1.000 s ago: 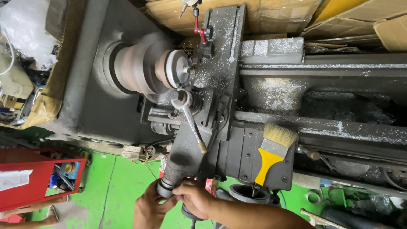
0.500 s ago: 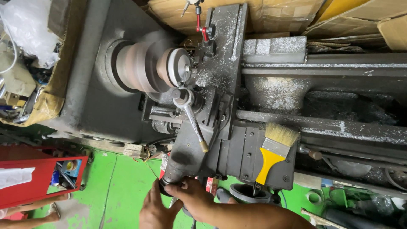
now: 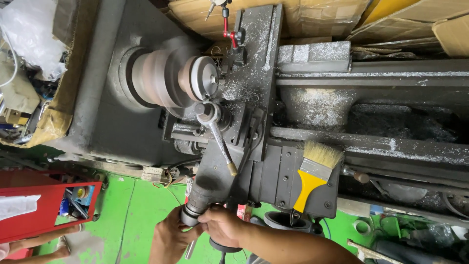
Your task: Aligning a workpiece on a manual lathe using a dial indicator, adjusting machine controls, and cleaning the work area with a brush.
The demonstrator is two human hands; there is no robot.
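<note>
A grey metal lathe fills the view, its chuck (image 3: 161,78) blurred from spinning with a round silver workpiece (image 3: 204,78) at its end. The carriage (image 3: 251,93) beside it is strewn with metal shavings. Both hands meet at the cross-slide handwheel (image 3: 191,213) at the bottom. My right hand (image 3: 222,226) grips its rim from the right. My left hand (image 3: 171,234) cups it from the left and below. A tool-post wrench handle (image 3: 220,142) with a brass tip points toward the hands.
A yellow-handled paintbrush (image 3: 314,174) lies on the apron to the right of my hands. A red toolbox (image 3: 41,210) stands at lower left on the green floor (image 3: 132,215). Cardboard boxes (image 3: 317,19) line the top. A dial indicator stand (image 3: 229,29) rises behind the carriage.
My hands have shifted slightly on the handwheel, and the camera has drifted a little. The chuck keeps spinning.
</note>
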